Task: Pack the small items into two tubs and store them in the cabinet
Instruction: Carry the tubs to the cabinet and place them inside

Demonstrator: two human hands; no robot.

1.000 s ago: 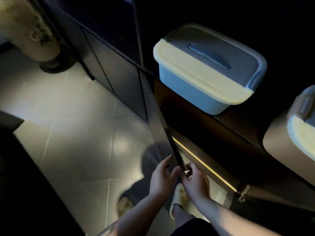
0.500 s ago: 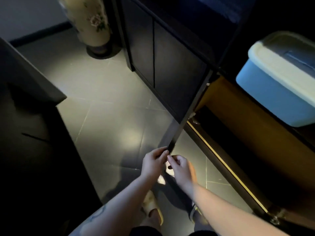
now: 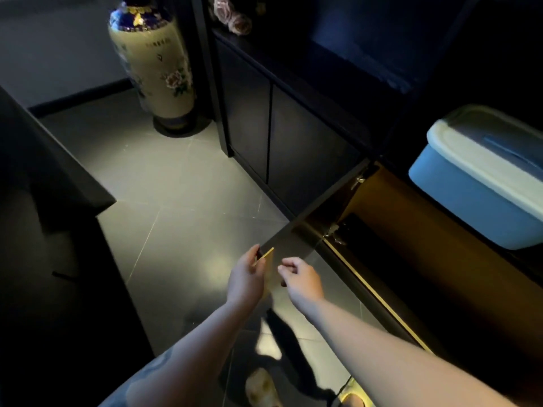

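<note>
Open cabinet door (image 3: 311, 218) as landmark, seen edge-on and swung out over the tiled floor (image 3: 176, 201); left hand (image 3: 246, 279) at its free outer end, fingers and thumb pinching the thin edge by a small gold tab; right hand (image 3: 301, 279) just beside the door's end, on the cabinet side, fingers loosely curled and holding nothing, apparently not touching the door, though hard to say in the dim light.

Inside the cabinet (image 3: 411, 230), beyond the hinges (image 3: 335, 232) of the door, one lidded blue tub (image 3: 470, 195) resting on the wooden shelf, cream-rimmed lid on, recessed handle on top; only one tub in view; second tub not visible here.

Judging by the tub already stored, likely a closing or adjusting step for the door.

Handling, as a guess: door thin, stiff, light on its hinges, glossy and possibly slippery at the edge; best taken at the free end near the gold tab, where leverage is greatest, and eased rather than slammed. Tub of rigid plastic, probably moderate in weight with small items inside; lid possibly loose, so better gripped under the rim on both sides than by the lid handle alone.

Away from the door, past the closed cabinet fronts, a tall floral vase (image 3: 152, 69) standing on the floor; fragile, well apart from the hands.
</note>
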